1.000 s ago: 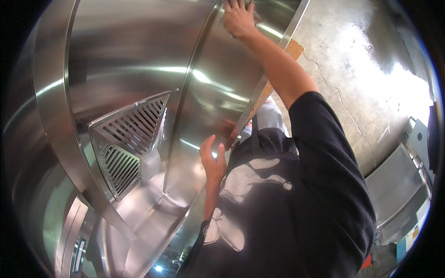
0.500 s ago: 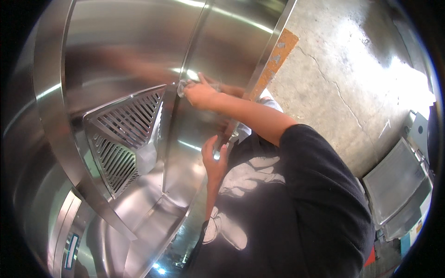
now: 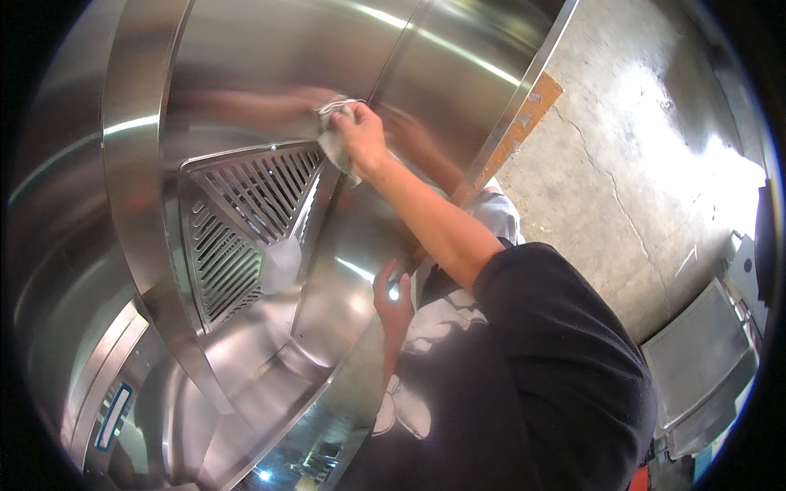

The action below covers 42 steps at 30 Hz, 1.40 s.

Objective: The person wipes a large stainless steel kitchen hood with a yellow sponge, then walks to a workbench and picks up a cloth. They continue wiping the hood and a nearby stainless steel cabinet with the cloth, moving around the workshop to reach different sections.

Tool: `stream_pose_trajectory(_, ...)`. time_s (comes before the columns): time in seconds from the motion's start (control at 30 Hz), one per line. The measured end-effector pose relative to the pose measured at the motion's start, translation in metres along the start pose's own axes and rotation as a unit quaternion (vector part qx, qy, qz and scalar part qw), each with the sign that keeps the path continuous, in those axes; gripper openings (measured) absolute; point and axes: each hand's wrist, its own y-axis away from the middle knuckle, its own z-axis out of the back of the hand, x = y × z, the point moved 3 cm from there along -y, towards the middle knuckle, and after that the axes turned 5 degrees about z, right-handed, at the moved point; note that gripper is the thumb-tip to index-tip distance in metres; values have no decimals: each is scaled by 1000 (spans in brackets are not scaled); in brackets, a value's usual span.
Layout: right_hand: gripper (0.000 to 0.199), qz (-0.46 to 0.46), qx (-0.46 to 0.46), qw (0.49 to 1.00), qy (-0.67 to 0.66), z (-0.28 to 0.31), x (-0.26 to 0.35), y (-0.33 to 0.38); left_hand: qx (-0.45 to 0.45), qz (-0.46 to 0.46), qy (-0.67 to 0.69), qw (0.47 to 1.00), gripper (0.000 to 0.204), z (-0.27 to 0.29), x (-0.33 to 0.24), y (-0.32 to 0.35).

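One rag (image 3: 334,141), bunched in right hand (image 3: 360,139), fingers closed on it, pressed to steel hood (image 3: 246,74) just above the grille's (image 3: 237,221) top corner. Left hand (image 3: 393,295) flat, fingers loosely spread, empty, against hood's lower edge.

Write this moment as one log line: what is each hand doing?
right hand: presses grey cloth on stainless hood panel | left hand: on panel's lower edge | slotted vent grille: beside cloth

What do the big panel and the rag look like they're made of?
The panel looks like brushed stainless steel: silvery, with soft streaked highlights and a blurred reflection of the arm. The rag in the right hand looks like thin pale cloth, crumpled and limp; the exact fabric is unclear.
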Motion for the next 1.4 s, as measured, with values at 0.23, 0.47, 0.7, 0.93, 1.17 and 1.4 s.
stream_pose_trajectory(0.23,15,43,-78,995,39,6,-11,-10,-41,-1,13,999,37,11,16,6)
stream_pose_trajectory(0.47,13,62,-21,982,175,11,-13,-9,-18,22,26,999,37,7,12,0)
stream_pose_trajectory(0.7,22,168,49,948,267,-40,43,7,0,13,11,1000,37,12,1,-9)
stream_pose_trajectory(0.93,21,513,183,789,283,-154,109,81,10,-11,8,1000,36,12,-6,-13)
stream_pose_trajectory(1.17,42,510,196,801,245,-152,120,68,3,-21,2,1000,36,15,-7,-15)
stream_pose_trajectory(1.4,33,530,251,772,243,-144,118,63,-14,-6,14,1000,35,10,9,-6)
